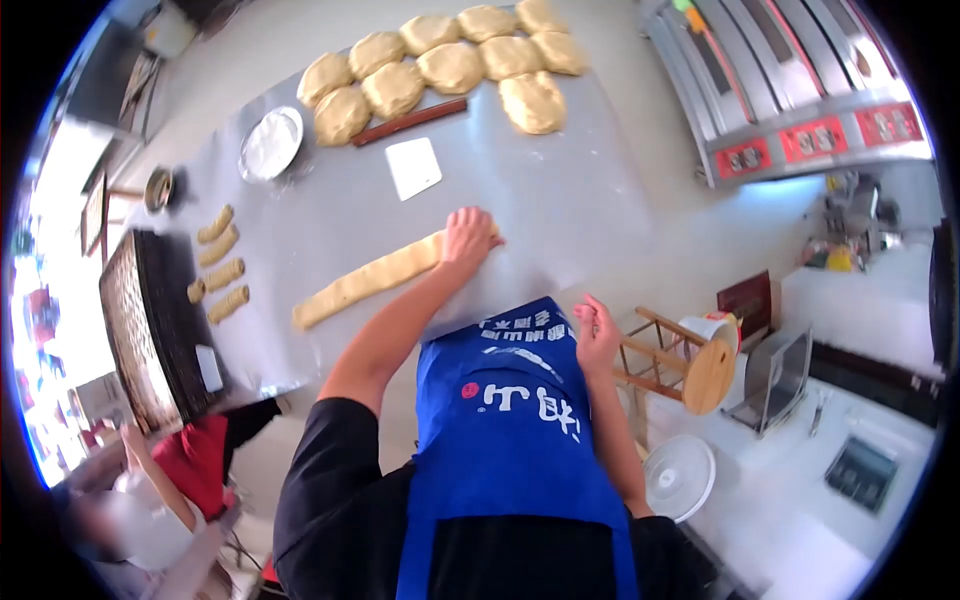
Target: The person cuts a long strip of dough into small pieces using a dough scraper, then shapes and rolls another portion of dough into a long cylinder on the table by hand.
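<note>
A long strip of dough (370,279) lies slantwise on the grey table (560,210). My left hand (468,238) is over its right end, fingers curled down onto the dough. Off the table's front edge, beside the blue apron (510,430), my right hand (597,335) hangs in the air with its fingers partly curled; whether they hold anything is too small to tell. Beyond the strip lie a white scraper (413,168) and a brown stick (410,122). Several large dough pieces (450,68) sit along the far side.
A white bowl (271,144) stands at the table's far left. Several short dough rolls (220,250) lie near a dark tray (150,320). A wooden stool (708,377) is at the right. Another person (150,510) is at the lower left.
</note>
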Demonstrator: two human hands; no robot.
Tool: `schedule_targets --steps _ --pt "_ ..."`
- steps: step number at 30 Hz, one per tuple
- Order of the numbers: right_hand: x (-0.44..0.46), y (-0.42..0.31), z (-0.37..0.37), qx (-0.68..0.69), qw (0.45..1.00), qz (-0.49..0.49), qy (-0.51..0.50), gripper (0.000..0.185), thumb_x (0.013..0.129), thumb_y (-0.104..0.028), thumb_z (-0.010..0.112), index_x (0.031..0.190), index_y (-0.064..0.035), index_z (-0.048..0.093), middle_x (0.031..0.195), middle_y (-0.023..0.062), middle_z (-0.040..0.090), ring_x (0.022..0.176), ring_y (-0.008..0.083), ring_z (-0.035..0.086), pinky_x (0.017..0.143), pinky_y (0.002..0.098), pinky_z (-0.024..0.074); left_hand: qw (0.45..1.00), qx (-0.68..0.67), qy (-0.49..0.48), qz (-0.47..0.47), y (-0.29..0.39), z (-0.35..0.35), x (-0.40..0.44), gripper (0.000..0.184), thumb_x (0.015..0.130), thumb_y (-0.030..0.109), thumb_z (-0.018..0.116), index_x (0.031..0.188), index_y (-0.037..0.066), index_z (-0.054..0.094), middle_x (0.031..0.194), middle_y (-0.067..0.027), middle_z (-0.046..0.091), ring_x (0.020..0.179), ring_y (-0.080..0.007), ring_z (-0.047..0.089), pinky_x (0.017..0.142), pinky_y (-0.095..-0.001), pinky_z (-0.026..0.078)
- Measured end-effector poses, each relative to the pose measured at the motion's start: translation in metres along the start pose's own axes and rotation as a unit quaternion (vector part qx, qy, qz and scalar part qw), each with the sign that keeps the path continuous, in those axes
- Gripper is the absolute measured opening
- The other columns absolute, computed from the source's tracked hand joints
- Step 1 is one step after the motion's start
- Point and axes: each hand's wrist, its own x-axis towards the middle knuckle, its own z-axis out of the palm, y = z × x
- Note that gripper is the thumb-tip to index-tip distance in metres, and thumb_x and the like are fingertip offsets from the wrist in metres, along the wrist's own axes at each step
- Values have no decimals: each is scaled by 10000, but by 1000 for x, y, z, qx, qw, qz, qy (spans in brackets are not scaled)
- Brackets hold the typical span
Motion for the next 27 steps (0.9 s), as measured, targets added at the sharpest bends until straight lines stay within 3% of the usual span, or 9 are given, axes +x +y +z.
schedule_targets --steps 4,6,9,15,17,21,23,25,27 --pt "10 0 20 32 999 28 -22 311 1117 -183 574 1317 26 686 1086 171 802 962 224 791 868 338 610 995 -13 -85 -54 19 -25 -5 829 892 699 676 1326 -6 635 1349 -193 599 1336 -363 505 1112 -491 405" --pt "20 3 26 41 997 27 -53 311 1115 -179 576 1323 25 686 1078 172 802 955 225 789 871 336 609 995 33 -6 -89 34 -33 -2 1027 927 770 576 1576 -17 456 1628 -244 427 1563 -410 321 1278 -538 259" --pt "44 1 28 31 994 9 -107 302 1107 -158 586 1324 26 688 1037 171 799 931 222 784 856 339 608 995 -28 -7 -96 37 -10 9 1152 933 812 517 1669 -40 270 1733 -283 245 1644 -418 145 1341 -555 100" --pt "102 0 39 11 986 -39 -163 306 1125 -161 565 1335 31 677 1052 172 785 939 217 777 858 347 615 981 -95 -72 -154 44 -38 17 1104 977 781 475 1687 -26 219 1774 -237 166 1666 -384 62 1350 -542 43" --pt "113 11 45 30 985 -42 -163 283 1100 -143 588 1313 7 699 997 163 798 910 225 786 814 351 607 992 11 59 -111 39 -37 22 1150 951 819 473 1680 -36 229 1772 -240 165 1667 -366 64 1356 -519 28" --pt "122 13 58 44 980 -49 -186 282 1095 -149 602 1309 5 701 981 159 797 893 231 785 805 353 611 988 -118 -38 -96 41 -40 4 1067 985 706 551 1663 -59 243 1758 -268 193 1659 -395 105 1354 -526 63" --pt "123 2 52 -36 972 -83 -219 287 1092 -158 609 1307 10 700 992 164 797 904 240 790 809 356 618 985 -133 -4 -111 31 -21 6 1084 975 712 563 1660 -65 242 1754 -268 208 1654 -400 131 1356 -520 66" --pt "127 2 57 -37 973 -74 -217 290 1091 -161 612 1307 9 702 1018 169 798 921 242 792 815 355 619 981 75 43 -172 8 -28 2 1158 928 758 595 1661 -67 245 1747 -267 232 1659 -377 125 1357 -510 77" --pt "131 3 66 -14 974 -88 -208 287 1086 -155 617 1304 10 704 1049 172 800 929 243 793 819 358 620 989 33 -16 -144 -5 -46 -31 1178 913 757 618 1660 -72 240 1748 -267 226 1659 -378 125 1358 -508 77"
